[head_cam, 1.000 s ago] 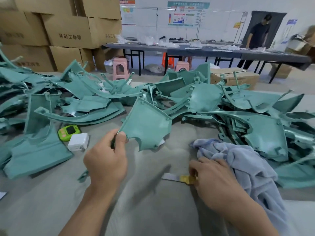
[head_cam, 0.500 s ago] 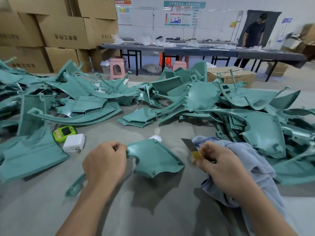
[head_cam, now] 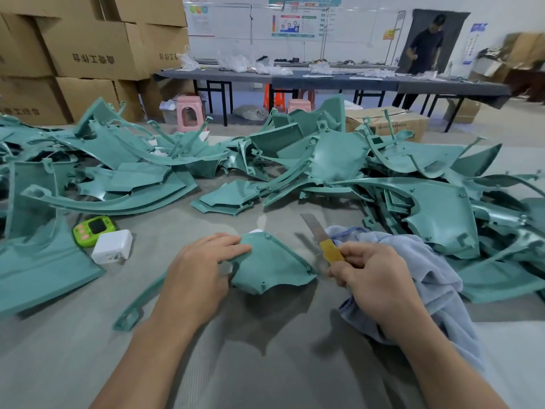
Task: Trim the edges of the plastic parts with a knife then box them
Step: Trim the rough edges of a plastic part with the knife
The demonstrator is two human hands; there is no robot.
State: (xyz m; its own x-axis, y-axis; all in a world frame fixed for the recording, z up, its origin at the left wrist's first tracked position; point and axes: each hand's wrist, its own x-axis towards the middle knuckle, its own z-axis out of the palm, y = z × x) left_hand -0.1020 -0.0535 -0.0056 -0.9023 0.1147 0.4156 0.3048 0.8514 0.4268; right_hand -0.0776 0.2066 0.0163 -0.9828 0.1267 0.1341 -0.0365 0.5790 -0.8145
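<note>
Grey table point(head_cam: 265, 358) | left hand point(head_cam: 200, 270) flat on teal part point(head_cam: 271, 264), hiding its corner | right hand point(head_cam: 374, 278) pinches knife point(head_cam: 321, 237), handle half-hidden

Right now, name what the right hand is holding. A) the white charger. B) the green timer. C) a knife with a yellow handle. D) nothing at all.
C: the right hand pinches the yellow handle of the knife, whose blade points up and away, just right of the teal plastic part that the left hand presses flat on the table.
</note>
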